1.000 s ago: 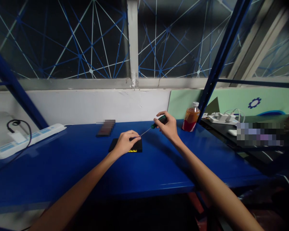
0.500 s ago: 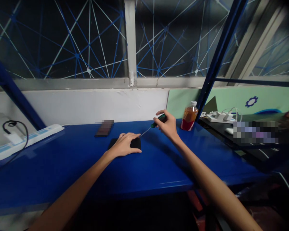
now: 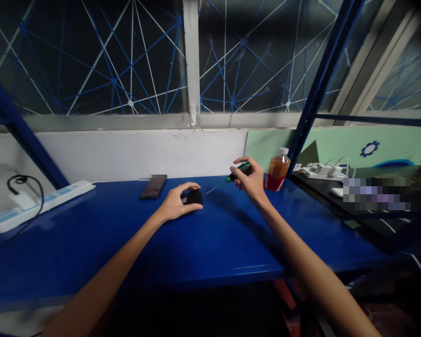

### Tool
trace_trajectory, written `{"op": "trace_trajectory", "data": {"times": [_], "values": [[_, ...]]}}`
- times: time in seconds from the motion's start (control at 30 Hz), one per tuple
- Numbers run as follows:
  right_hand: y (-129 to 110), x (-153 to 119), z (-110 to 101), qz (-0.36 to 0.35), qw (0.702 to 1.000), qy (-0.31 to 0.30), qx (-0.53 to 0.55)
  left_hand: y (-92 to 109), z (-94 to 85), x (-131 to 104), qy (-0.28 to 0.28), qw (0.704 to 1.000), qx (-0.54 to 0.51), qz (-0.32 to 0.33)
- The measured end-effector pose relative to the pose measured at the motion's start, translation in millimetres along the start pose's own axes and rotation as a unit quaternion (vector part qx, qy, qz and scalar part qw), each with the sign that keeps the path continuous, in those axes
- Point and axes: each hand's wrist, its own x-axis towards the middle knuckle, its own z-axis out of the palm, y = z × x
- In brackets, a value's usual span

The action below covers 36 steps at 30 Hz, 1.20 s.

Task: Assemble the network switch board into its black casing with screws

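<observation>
My left hand (image 3: 172,204) grips a small black flat box-like object (image 3: 195,198) with a pale label patch, thumb on its near side and fingers on its far side. The palm hides much of it. In my right hand (image 3: 254,181) is a screwdriver (image 3: 228,179) with a green and black handle and a thin metal shaft. Its shaft slants down to the left, and the tip is close to the right edge of the black object. I cannot tell whether the tip touches it.
A dark phone (image 3: 153,186) lies on the blue table (image 3: 210,248) behind my left hand. Beyond my right hand stands a drink bottle (image 3: 278,171). A white power strip (image 3: 56,201) with a plugged-in charger runs along the left. Blue posts (image 3: 317,79) frame the table.
My left hand has shifted its hold, now pinching the black object by its sides instead of lying over it. The screwdriver and my right hand have moved slightly right.
</observation>
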Motion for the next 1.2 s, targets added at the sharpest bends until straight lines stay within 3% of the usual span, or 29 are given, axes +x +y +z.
{"op": "trace_trajectory", "data": {"times": [0.2, 0.57, 0.83, 1.1, 1.2], "values": [[-5, -6, 4, -0.015, 0.999, -0.022, 0.031, 2, -5.6, 2, 0.040, 0.998, -0.038, -0.023], [-9, -10, 6, -0.008, 0.999, -0.034, 0.002, 3, -4.2, 3, 0.046, 0.997, -0.053, -0.018], [-8, -7, 3, 0.003, 0.989, -0.114, 0.093, 4, -4.9, 2, 0.063, 0.997, -0.052, -0.017], [-12, -9, 5, -0.003, 0.998, -0.056, 0.033, 7, -5.7, 1, 0.063, 0.997, -0.040, -0.014], [-11, -9, 4, 0.004, 0.998, -0.062, 0.030, 8, -5.5, 1, 0.066, 0.997, -0.042, -0.017]]}}
